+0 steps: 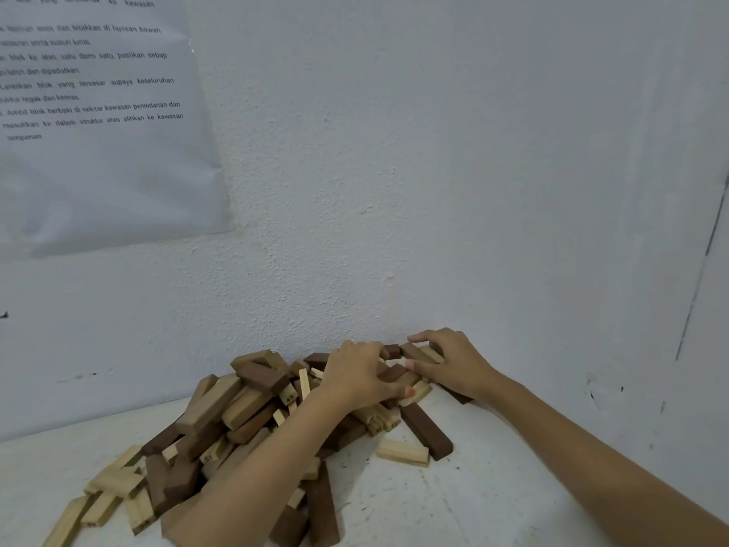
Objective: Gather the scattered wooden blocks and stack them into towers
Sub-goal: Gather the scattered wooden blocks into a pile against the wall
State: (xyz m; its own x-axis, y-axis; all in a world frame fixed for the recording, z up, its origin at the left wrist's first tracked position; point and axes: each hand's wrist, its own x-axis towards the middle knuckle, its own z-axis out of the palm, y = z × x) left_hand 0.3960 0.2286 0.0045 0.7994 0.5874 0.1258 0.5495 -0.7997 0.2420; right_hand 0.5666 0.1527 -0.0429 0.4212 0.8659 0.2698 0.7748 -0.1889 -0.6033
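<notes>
- Nearest, pale and dark brown rectangular wooden blocks (244, 420) lie in a loose heap on the scuffed white table (493, 499). They spill toward the lower left, where a few are cut off by the frame edge. No tower stands yet.
- By their look, each block is light, stiff and smooth-faced. It is probably best taken across its long narrow sides, and likely to slide off its neighbours when the heap is disturbed.
- Both forearms cross the heap and hide the blocks beneath them.
- At the heap's far crest, the left hand (357, 379) has its fingers curled over blocks with the thumb underneath. Just beside it, the right hand (457, 363) pinches blocks between thumb and bent fingers. How many each holds cannot be told.
- Some blocks carry printed numbers, most of them too small to read.
- Behind stands a textured pale grey wall (434, 171) with a glossy printed sheet (98, 152), cut off at the left, its text blurred.
</notes>
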